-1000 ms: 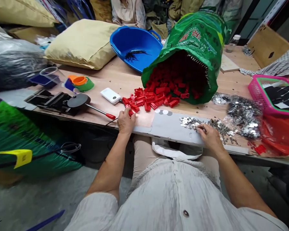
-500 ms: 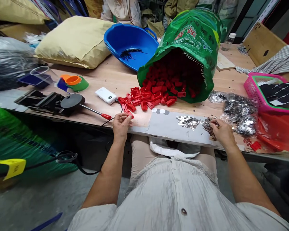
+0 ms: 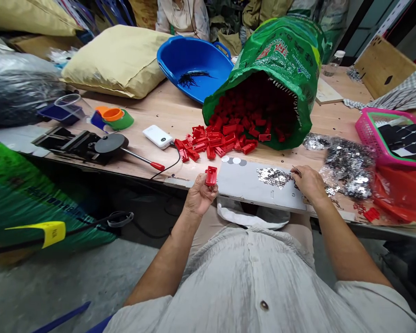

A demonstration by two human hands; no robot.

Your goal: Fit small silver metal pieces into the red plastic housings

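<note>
Raised over the table's front edge, my left hand (image 3: 200,196) grips a red plastic housing (image 3: 211,176), its hollow side showing. My right hand (image 3: 309,183) is closed in a pinch above the right end of a grey board (image 3: 241,186); a small thin piece seems to stick out at its fingertips, too small to name. Just left of those fingers lies a pile of small silvery metal pieces (image 3: 273,177). More red housings (image 3: 225,138) spill from the mouth of a green woven sack (image 3: 280,51) onto the table.
Left of the red heap are a white power bank (image 3: 157,137) with a cable and a black lever tool (image 3: 111,143). A blue basin (image 3: 194,62) stands behind. To the right are a clear bag of metal pieces (image 3: 350,162) and a pink basket (image 3: 370,129).
My left hand has come away from the red heap, moving right and nearer with a red housing. My right hand has shifted slightly left and up, off the darker small pieces.
</note>
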